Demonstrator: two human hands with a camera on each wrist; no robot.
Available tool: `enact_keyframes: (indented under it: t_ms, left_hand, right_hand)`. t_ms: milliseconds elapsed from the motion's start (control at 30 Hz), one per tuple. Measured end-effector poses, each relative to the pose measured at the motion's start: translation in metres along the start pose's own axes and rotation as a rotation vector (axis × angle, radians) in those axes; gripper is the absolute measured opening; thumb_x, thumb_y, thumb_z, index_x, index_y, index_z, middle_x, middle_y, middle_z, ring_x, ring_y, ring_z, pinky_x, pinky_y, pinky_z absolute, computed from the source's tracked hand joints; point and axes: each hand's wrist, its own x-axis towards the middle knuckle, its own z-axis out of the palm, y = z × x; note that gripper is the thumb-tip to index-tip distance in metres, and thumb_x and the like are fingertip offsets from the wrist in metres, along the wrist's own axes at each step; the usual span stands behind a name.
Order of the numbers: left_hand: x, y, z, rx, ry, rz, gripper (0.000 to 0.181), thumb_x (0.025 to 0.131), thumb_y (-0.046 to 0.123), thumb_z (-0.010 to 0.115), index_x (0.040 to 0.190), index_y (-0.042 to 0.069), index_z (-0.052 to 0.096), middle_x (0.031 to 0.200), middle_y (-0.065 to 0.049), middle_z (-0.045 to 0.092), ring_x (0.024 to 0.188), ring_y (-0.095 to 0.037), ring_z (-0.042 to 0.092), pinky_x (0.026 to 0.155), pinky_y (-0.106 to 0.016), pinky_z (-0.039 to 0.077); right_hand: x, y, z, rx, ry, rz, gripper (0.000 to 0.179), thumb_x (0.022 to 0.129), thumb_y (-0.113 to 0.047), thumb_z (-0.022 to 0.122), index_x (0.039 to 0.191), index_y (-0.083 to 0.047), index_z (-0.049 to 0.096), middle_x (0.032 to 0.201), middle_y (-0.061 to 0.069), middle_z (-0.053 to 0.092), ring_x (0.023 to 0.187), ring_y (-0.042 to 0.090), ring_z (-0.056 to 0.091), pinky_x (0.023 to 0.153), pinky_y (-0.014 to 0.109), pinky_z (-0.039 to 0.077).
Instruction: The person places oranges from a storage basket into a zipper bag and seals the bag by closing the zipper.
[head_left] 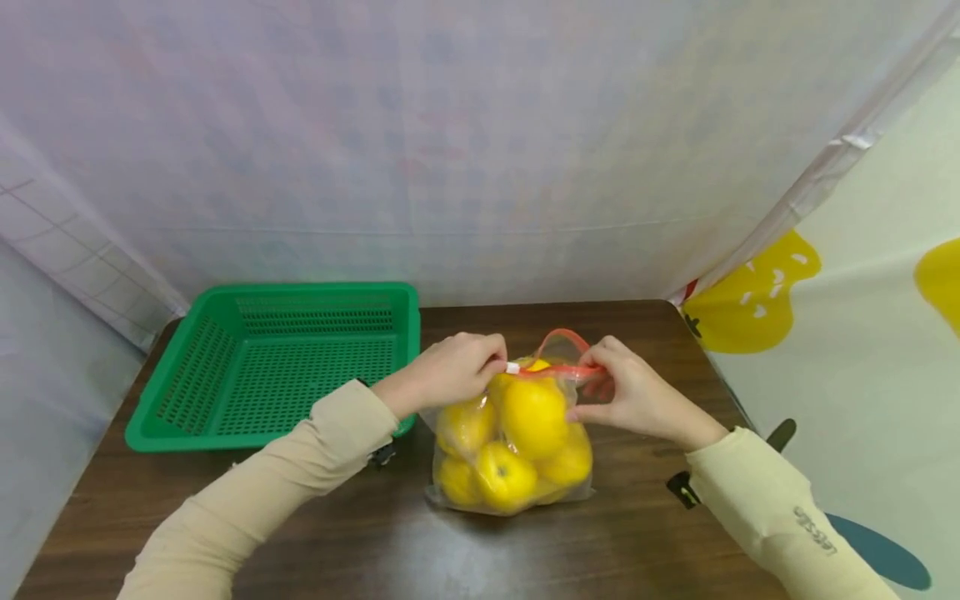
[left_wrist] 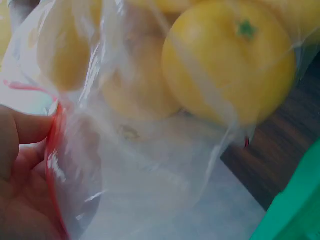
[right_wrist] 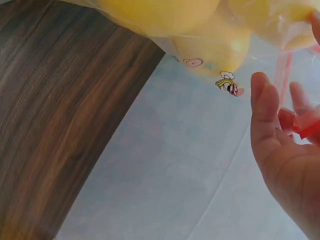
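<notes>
A clear zip bag [head_left: 585,493] full of yellow round fruits [head_left: 534,418] stands on the table, its mouth upward and parted in a loop. Red zip strip [head_left: 553,372] runs along that mouth, with a white slider [head_left: 513,367] at its left end. My left hand [head_left: 455,367] pinches the strip beside the slider; the left wrist view shows thumb and fingers on the red edge. At the opposite end my right hand [head_left: 639,392] grips the strip with its fingers, the thumb lower against the bag's side. One fruit [left_wrist: 230,60] has a green stem end.
To the left, a green plastic basket [head_left: 273,446] with slotted walls sits on the dark wooden table [head_left: 360,542], close to my left forearm. A pale curtain [head_left: 420,167] hangs behind the table. On the right is a white cloth [head_left: 862,375] with yellow prints.
</notes>
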Motion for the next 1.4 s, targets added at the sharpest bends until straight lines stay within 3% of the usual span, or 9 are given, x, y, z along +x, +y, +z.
enact_keyframes:
  t_ms: [200, 333, 633, 767, 900, 1033, 1167, 1300, 1400]
  left_hand:
    - [-0.002, -0.006, -0.001, -0.021, 0.004, 0.002, 0.013, 0.095, 0.021, 0.048, 0.091, 0.013, 0.057, 0.078, 0.003, 0.058, 0.060, -0.011, 0.047, 0.053, -0.021, 0.041]
    - [-0.001, -0.009, 0.002, -0.052, 0.051, 0.026, 0.012, 0.094, 0.020, 0.049, 0.089, 0.012, 0.056, 0.074, 0.002, 0.055, 0.058, -0.011, 0.044, 0.054, -0.020, 0.039]
    - [0.000, -0.005, 0.000, -0.029, 0.052, 0.072, 0.012, 0.094, 0.019, 0.050, 0.088, 0.011, 0.057, 0.077, 0.001, 0.059, 0.056, -0.010, 0.044, 0.052, -0.019, 0.039]
    - [0.000, 0.000, -0.003, 0.063, 0.019, 0.045, 0.014, 0.094, 0.024, 0.048, 0.091, 0.014, 0.058, 0.080, 0.003, 0.060, 0.057, -0.010, 0.046, 0.050, -0.019, 0.039]
    - [0.001, 0.003, -0.004, 0.089, 0.000, 0.003, 0.014, 0.093, 0.026, 0.050, 0.092, 0.015, 0.058, 0.080, 0.004, 0.060, 0.058, -0.010, 0.048, 0.049, -0.020, 0.040]
    - [0.000, 0.002, -0.005, 0.052, -0.027, -0.006, 0.023, 0.089, 0.032, 0.056, 0.103, 0.015, 0.062, 0.083, 0.005, 0.062, 0.064, -0.008, 0.052, 0.054, -0.019, 0.044]
    - [-0.003, 0.004, -0.006, 0.096, -0.043, 0.066, 0.024, 0.088, 0.032, 0.059, 0.103, 0.015, 0.065, 0.087, 0.004, 0.062, 0.068, -0.008, 0.052, 0.058, -0.020, 0.044]
    - [-0.006, 0.003, -0.003, 0.074, 0.022, 0.130, 0.012, 0.088, 0.024, 0.059, 0.088, 0.014, 0.065, 0.081, 0.003, 0.059, 0.064, -0.008, 0.049, 0.058, -0.019, 0.043]
    - [-0.007, 0.001, -0.001, 0.024, 0.084, 0.138, 0.009, 0.088, 0.021, 0.059, 0.085, 0.014, 0.064, 0.081, 0.004, 0.059, 0.063, -0.006, 0.049, 0.058, -0.017, 0.042]
  right_hand:
    - [-0.004, 0.005, 0.003, 0.215, -0.094, -0.024, 0.038, 0.073, -0.021, 0.076, 0.105, -0.006, 0.061, 0.098, 0.004, 0.050, 0.088, 0.013, 0.057, 0.074, 0.027, 0.053]
    - [0.000, 0.007, 0.008, 0.406, -0.087, 0.076, 0.034, 0.071, -0.010, 0.076, 0.100, 0.000, 0.060, 0.099, 0.012, 0.055, 0.081, 0.011, 0.059, 0.071, 0.027, 0.053]
    - [0.000, 0.008, 0.013, 0.285, 0.064, 0.352, 0.028, 0.061, -0.014, 0.083, 0.068, 0.001, 0.061, 0.058, 0.002, 0.053, 0.047, 0.007, 0.041, 0.043, 0.021, 0.039]
    - [0.002, 0.004, 0.022, 0.121, 0.196, 0.218, 0.038, 0.061, -0.003, 0.079, 0.049, -0.006, 0.042, 0.054, -0.001, 0.049, 0.047, 0.008, 0.041, 0.040, 0.020, 0.029]
    - [0.005, 0.003, 0.026, 0.018, 0.262, 0.090, 0.043, 0.062, 0.003, 0.073, 0.050, -0.009, 0.034, 0.065, 0.000, 0.058, 0.057, 0.010, 0.049, 0.045, 0.018, 0.032]
    - [-0.002, 0.008, 0.011, 0.174, 0.112, 0.091, 0.037, 0.064, 0.000, 0.078, 0.062, -0.008, 0.042, 0.081, 0.008, 0.063, 0.064, 0.009, 0.055, 0.052, 0.021, 0.046]
    - [-0.004, 0.009, -0.011, 0.266, -0.028, 0.076, 0.027, 0.069, -0.009, 0.077, 0.074, -0.007, 0.051, 0.093, 0.014, 0.065, 0.068, 0.008, 0.062, 0.057, 0.025, 0.052]
    - [-0.002, 0.010, -0.027, 0.196, -0.099, 0.056, 0.024, 0.073, -0.019, 0.076, 0.073, -0.010, 0.054, 0.092, 0.010, 0.066, 0.068, 0.008, 0.061, 0.059, 0.025, 0.052]
    - [-0.001, 0.007, -0.042, 0.029, -0.115, -0.057, 0.019, 0.073, -0.016, 0.076, 0.082, -0.010, 0.060, 0.097, 0.005, 0.064, 0.079, 0.011, 0.060, 0.066, 0.029, 0.052]
